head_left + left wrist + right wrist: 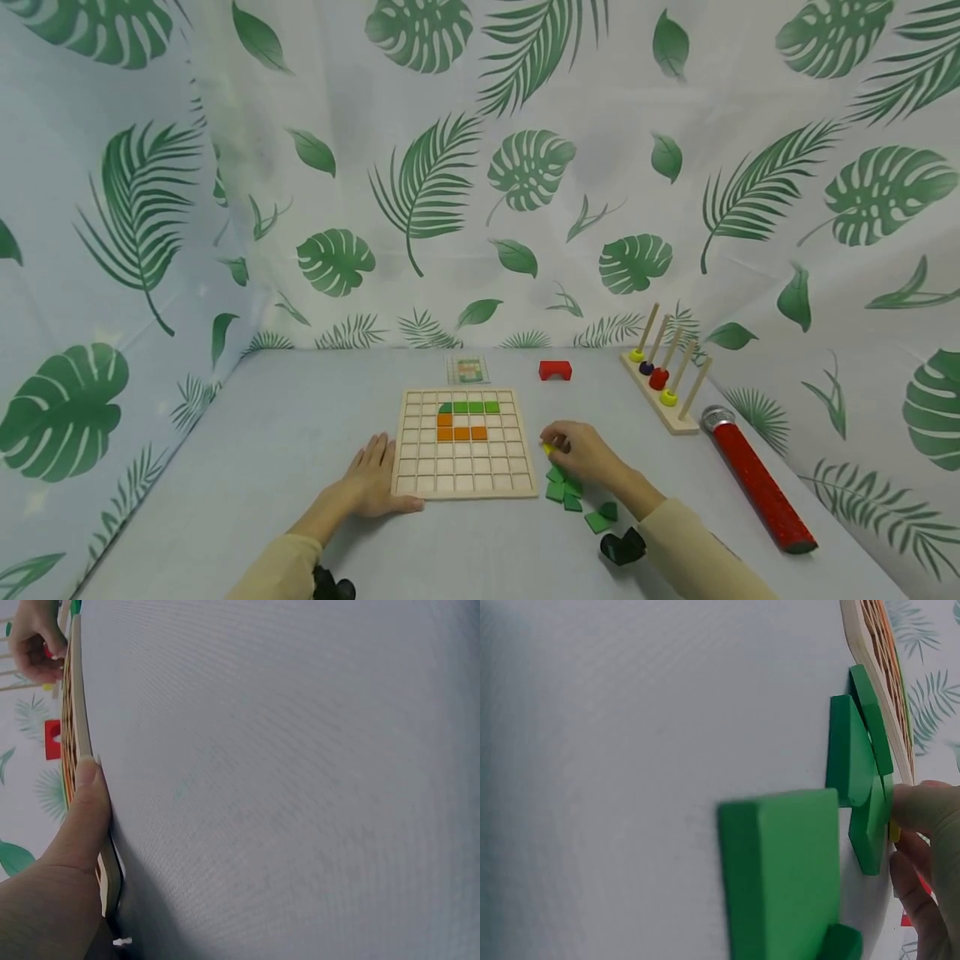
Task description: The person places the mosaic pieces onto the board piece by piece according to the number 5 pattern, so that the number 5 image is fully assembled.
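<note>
A wooden grid board (pixel 465 483) lies on the table, with green and orange tiles (pixel 462 433) set in some of its squares. My left hand (pixel 369 483) rests at the board's lower left corner, fingers extended along its left side and thumb (pixel 88 802) against the near edge. Right of the board, my right hand (pixel 583 454) pinches a small yellow tile (pixel 548 448) between thumb and fingers. That yellow tile (pixel 894 831) is mostly covered by the fingers in the right wrist view. Loose green tiles (pixel 555 491) lie just below this hand, some overlapping.
A patterned card (pixel 468 370) lies behind the board, with a red arch block (pixel 555 370) to its right. At the right stand a pegged wooden rack (pixel 678 425) with coloured beads and a red microphone-shaped object (pixel 761 483). Leaf-print cloth (pixel 450 183) encloses the table.
</note>
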### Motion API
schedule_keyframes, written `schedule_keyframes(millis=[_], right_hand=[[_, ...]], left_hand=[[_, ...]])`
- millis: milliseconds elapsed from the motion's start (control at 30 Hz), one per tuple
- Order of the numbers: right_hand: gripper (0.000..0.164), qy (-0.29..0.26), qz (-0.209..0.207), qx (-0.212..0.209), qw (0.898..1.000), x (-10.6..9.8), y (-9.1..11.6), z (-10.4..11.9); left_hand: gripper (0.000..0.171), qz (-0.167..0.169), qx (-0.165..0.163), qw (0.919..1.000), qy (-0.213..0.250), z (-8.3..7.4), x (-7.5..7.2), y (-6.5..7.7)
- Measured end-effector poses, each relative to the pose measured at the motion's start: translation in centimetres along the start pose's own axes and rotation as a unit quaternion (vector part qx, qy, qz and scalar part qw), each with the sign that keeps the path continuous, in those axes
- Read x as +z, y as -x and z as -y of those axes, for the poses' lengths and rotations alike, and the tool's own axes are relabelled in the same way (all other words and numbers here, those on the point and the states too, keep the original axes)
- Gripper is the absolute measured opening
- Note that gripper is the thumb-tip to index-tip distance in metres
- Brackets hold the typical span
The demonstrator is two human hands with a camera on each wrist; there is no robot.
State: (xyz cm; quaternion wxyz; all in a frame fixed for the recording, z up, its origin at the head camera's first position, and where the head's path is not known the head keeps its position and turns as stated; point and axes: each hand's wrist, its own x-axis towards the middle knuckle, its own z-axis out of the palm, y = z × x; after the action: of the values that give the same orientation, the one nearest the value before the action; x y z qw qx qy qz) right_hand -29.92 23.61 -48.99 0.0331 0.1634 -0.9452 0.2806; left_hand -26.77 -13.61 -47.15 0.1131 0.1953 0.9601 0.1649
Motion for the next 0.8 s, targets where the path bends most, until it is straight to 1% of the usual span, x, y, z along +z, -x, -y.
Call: schedule_keyframes(millis=[67,167,400,500,600,633,800], right_hand=[[0.021,0.001,-0.001,-0.001,1.0,0.1,-0.1,0.1],[0.021,0.003,-0.003,-0.001,1.0,0.0,-0.1,0.3],[0.023,0.006,-0.044,0.0,0.999,-0.1,-0.9,1.0],[0.024,-0.003,-0.048,-0.002,0.999,0.2,-1.3,1.5],[0.026,-0.021,-0.049,-0.011,0.999,0.6,-1.6,2.1],[0.026,-0.025,-0.049,-0.017,0.998,0.7,-1.7,2.4],[0.028,-0.04,-0.056,-0.052,0.996,1.4,-2.1,3.3]], left_hand=[[0.113,-0.006,-0.003,1.0,0.0,0.0,0.0,-0.1],[0.112,-0.005,-0.007,0.9999,-0.008,-0.1,0.0,-0.1],[0.111,-0.005,-0.008,0.9999,-0.011,-0.2,-0.1,0.2],[0.111,-0.003,-0.008,0.9999,-0.007,-0.2,-0.1,0.2],[0.113,-0.003,-0.006,1.0,0.002,0.0,0.0,0.1],[0.114,0.0,-0.006,1.0,0.001,0.1,0.1,0.0],[0.118,-0.009,-0.003,0.9999,-0.007,0.8,0.9,-0.7]])
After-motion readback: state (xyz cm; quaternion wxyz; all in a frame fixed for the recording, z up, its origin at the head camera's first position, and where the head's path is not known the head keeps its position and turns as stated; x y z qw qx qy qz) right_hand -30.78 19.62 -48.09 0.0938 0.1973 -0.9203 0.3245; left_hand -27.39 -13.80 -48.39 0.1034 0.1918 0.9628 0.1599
